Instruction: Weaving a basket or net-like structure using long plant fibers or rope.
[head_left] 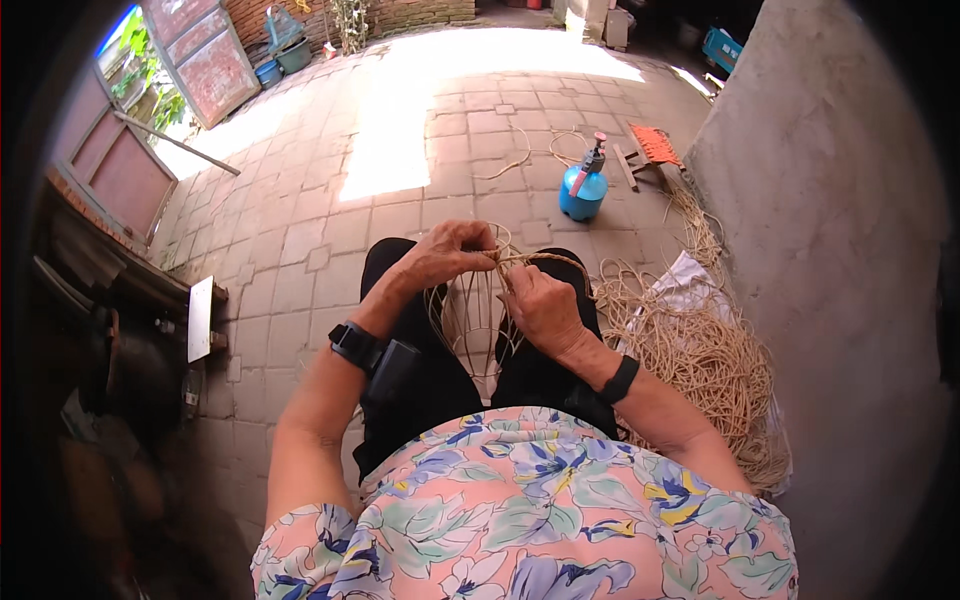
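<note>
A wire frame [466,345] with thin curved ribs rests between my knees, on black trousers. My left hand [440,256] is closed at its upper edge, thumb and fingers pinching a twisted straw cord [562,257] against the wire. Just to the right, my right hand [545,312] is closed too, its fingertips pressed together at the frame beside the cord. What lies inside the right fingers is mostly hidden. From between the hands the cord runs rightward over my right knee and bends down toward a large heap of straw cord [700,365] on the ground.
A white sack [688,285] lies partly under the heap. Ahead to the right stand a blue pump sprayer [583,192] and a low stool with an orange woven seat [655,146]. A concrete wall [830,250] rises at right. A white board [201,318] stands at left.
</note>
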